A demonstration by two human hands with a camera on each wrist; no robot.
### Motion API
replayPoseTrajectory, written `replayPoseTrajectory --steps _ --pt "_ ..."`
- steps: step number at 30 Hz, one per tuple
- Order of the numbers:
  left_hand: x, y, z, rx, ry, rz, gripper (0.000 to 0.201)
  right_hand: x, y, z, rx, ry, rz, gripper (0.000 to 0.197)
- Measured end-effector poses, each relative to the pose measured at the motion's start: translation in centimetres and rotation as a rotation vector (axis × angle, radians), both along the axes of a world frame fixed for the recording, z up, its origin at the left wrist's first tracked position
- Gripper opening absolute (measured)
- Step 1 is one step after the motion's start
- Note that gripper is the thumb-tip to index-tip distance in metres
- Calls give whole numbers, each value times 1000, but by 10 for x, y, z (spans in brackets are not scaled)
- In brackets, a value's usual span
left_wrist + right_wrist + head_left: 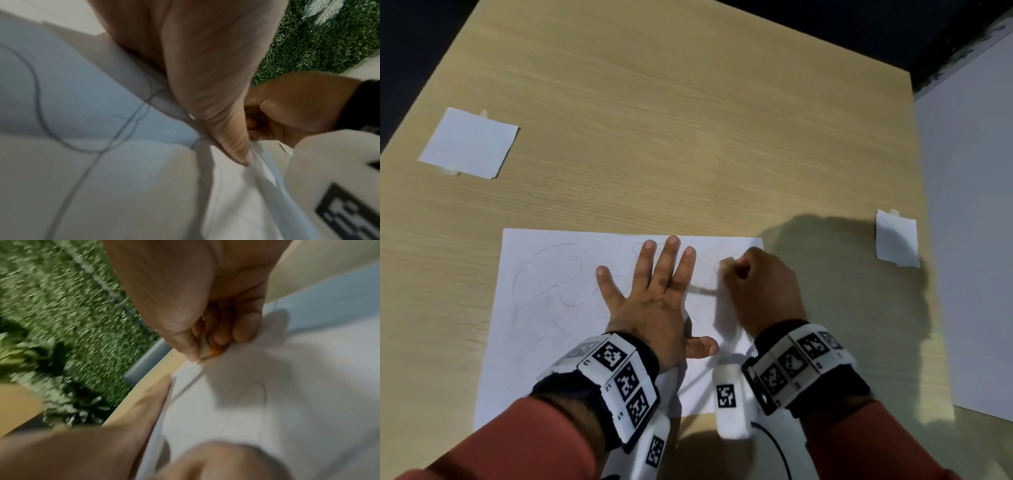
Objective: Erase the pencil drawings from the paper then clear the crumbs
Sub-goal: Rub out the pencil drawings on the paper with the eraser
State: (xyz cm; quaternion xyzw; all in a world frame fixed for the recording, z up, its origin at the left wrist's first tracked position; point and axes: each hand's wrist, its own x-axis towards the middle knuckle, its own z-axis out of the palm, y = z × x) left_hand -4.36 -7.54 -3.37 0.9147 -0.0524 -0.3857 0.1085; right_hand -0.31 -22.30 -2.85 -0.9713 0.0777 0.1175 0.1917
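Observation:
A white sheet of paper (544, 329) with faint curved pencil lines (558, 270) lies on the wooden table near me. My left hand (650, 291) lies flat on the middle of the sheet, fingers straight and spread. My right hand (736, 270) is curled beside it at the sheet's far right corner, pinching a small pale eraser (207, 352) with an orange mark against the paper. The right wrist view is blurred. In the left wrist view, pencil lines (39, 100) cross the paper (86, 97) under my palm.
A small white paper square (469, 144) is taped at the table's far left. Another small white piece (895, 238) is taped near the right edge. A large white sheet or board (969, 240) lies beyond the table's right edge. Bare wood (688, 120) fills the far half.

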Motion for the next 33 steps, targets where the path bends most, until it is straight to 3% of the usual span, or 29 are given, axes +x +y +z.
replayPoseTrajectory --steps 3,8,14,20,25,30,33 --pt "0 -1 -1 6 -2 -6 128 4 -9 2 -23 -55 -56 27" --pt "0 -2 3 -6 5 18 132 -5 14 -2 77 14 124 29" --pt "1 1 -1 -12 16 12 134 13 -16 -1 -2 -75 -65 27" --pt "0 -2 4 0 17 23 134 -7 9 -3 80 0 154 29" --pt "2 0 2 -3 41 12 134 15 -15 -5 11 -71 -64 24" --pt "2 -2 4 4 36 19 133 5 11 -2 131 16 78 26" --pt "2 -1 4 7 43 14 133 11 2 -4 59 -4 46 28"
